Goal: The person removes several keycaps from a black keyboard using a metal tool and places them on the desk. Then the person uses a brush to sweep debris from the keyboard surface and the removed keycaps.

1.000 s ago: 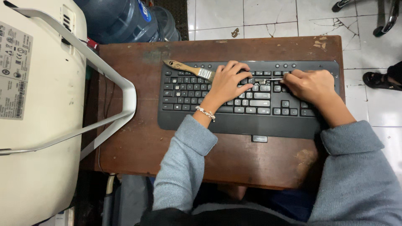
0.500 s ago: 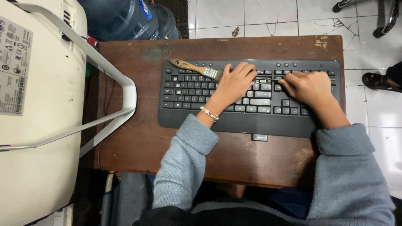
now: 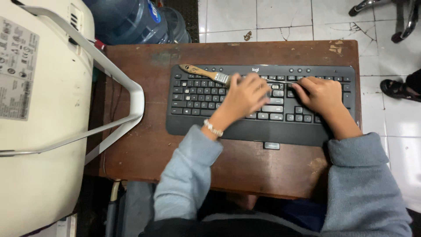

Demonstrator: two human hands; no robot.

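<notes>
A black keyboard (image 3: pixel 197 94) lies across a worn brown wooden table (image 3: pixel 144 145). My left hand (image 3: pixel 245 97) is motion-blurred over the middle keys, fingers bent down onto them, with nothing visibly in it. My right hand (image 3: pixel 322 94) rests on the right-hand keys and pinches a thin metal tool (image 3: pixel 283 81), whose tip points left toward my left fingertips. A wooden-handled paintbrush (image 3: pixel 204 73) lies on the keyboard's upper left, its bristle end against my left hand. Grey sleeves cover both forearms, and a bead bracelet sits on the left wrist.
A large cream machine casing (image 3: pixel 39 109) with a white bracket (image 3: pixel 131 96) fills the left side. Blue water jugs (image 3: pixel 131 17) stand behind the table. White tiled floor (image 3: pixel 280 17) lies beyond, with chair legs (image 3: pixel 408 22) and another person's sandalled foot (image 3: pixel 397 87) at right.
My left hand has slid down and slightly right over the keys and is now blurred. The brush shifted a little to the right. My right hand keeps the tool in nearly the same place.
</notes>
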